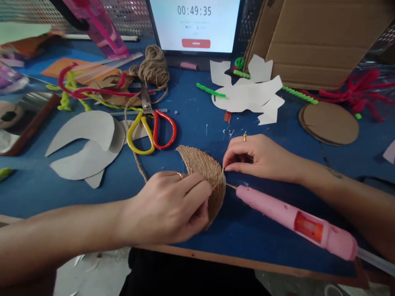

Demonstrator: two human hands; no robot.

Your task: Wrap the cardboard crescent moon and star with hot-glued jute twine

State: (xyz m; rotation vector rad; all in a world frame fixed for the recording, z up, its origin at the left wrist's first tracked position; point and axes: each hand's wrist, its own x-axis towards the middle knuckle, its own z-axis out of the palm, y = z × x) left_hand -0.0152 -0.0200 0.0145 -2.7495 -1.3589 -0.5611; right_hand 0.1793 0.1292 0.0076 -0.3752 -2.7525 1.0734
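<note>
Closely curled, the left hand [163, 207] grips a jute-wrapped half-round piece [202, 176], its fingers bent over the coiled twine and pressing it onto the blue table [247, 232]. A thin gold ring [179, 175] sits on one finger. Just beyond the piece's pointed end, the right hand [256, 158] has its fingertips [226, 167] drawn together at the edge. Whether they pinch a strand is too small to tell. Below that hand, a pink hot glue gun [293, 220] lies on the table, its slim nozzle touching the piece's edge, with no hand around its body.

Farther ahead of the left hand, yellow-and-red-handled scissors [151, 131] lie open near a ball of jute twine [153, 70], and a loose strand [137, 158] trails down toward the piece. To that hand's left are overlapping grey paper cutouts [86, 144]. Ahead of the right hand are white paper cutouts [247, 92] and green pipe cleaners [211, 90]; to its right lies a cardboard disc [328, 123], with red pipe cleaners [354, 94] just past it. Farthest off, a screen [194, 24] shows 00:49:35.
</note>
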